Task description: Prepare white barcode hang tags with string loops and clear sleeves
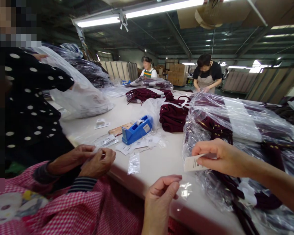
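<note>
My right hand (220, 158) pinches a white printed tag (194, 163) between thumb and fingers, above the table's right side. Lower and to the left is my left hand (161, 199), thumb and fingers closed together; what they hold, if anything, cannot be made out. Shiny clear plastic (185, 191) shows just beside its fingertips, and whether they touch it is unclear. Under and behind my right hand lie maroon garments (267, 147) in clear plastic bags. Another folded maroon garment (173, 116) sits farther back.
A blue tape dispenser (137, 130) stands mid-table near loose white tags (132, 146) and a small clear packet (134, 163). At left, a co-worker's hands (95, 160) handle small packets. Someone in polka dots (34, 94) holds a large plastic bag (80, 94). Two people work farther back.
</note>
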Tool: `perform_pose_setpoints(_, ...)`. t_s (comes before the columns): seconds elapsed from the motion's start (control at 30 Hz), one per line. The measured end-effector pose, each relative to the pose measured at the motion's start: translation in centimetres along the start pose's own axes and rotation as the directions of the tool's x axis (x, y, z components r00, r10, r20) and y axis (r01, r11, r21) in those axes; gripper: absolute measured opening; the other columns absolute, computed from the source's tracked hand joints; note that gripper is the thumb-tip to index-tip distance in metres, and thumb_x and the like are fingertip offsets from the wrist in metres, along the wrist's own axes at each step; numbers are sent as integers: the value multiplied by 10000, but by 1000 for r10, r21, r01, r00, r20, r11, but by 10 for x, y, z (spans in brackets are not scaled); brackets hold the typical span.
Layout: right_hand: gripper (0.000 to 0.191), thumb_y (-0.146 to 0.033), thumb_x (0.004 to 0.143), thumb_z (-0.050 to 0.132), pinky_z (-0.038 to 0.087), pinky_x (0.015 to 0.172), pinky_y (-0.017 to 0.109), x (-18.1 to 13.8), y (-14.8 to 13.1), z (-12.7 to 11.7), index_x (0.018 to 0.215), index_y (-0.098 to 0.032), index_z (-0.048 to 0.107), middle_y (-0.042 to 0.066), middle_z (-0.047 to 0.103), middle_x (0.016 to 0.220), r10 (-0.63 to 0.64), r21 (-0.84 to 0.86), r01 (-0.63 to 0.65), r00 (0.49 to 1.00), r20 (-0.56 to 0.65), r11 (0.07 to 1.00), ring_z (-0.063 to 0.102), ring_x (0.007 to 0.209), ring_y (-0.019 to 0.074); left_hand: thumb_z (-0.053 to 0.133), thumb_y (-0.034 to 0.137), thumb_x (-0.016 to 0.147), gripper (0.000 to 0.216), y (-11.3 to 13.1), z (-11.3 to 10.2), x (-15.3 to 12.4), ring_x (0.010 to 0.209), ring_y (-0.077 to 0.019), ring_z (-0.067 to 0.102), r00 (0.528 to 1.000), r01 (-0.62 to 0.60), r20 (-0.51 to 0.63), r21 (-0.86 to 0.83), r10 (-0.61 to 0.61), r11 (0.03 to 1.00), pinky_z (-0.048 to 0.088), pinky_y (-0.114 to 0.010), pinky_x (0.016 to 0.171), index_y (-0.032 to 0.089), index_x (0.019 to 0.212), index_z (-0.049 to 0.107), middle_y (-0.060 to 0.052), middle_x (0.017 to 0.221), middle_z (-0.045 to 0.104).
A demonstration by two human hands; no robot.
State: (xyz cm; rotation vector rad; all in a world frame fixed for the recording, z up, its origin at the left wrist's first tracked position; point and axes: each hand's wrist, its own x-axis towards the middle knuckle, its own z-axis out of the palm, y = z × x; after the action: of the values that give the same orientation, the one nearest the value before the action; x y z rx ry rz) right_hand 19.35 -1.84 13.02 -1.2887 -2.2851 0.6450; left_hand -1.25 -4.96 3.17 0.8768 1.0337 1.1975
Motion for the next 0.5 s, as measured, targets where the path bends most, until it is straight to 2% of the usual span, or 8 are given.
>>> perform_pose_setpoints(0.1,119,-116,812,536,379,551,177,1,-3,1,835,-170,639,-45,610,718,63,93,-69,996,62,993,518,613,82,777,224,641,58,-2,-1,2,824,-159,573,999,-32,2,-46,32,998,411,-211,703,184,648,736,-42,883,707)
perform_pose_setpoints(0.17,117,-110,805,539,378,557,176,1,-4,2,827,-168,638,-47,608,712,65,99,-71,996,64,993,519,621,82,794,193,608,77,-4,-1,4,786,-139,553,998,-56,2,-75,57,996,400,-204,709,177,619,719,-10,800,650)
perform_pose_setpoints(0.3,138,-96,794,544,384,589,183,0,-4,4,842,-174,646,-44,622,741,18,21,-19,1000,11,1000,522,641,83,796,163,590,126,-4,0,4,681,-100,486,999,-38,27,-109,41,993,380,-194,656,160,583,671,26,704,534)
perform_pose_setpoints(0.5,155,-97,805,542,386,590,191,-6,-4,6,864,-189,652,-41,651,739,-31,-64,31,999,9,997,551,637,85,766,151,621,132,-4,1,4,677,-90,466,999,-13,44,-112,19,994,367,-186,649,155,593,638,32,702,501)
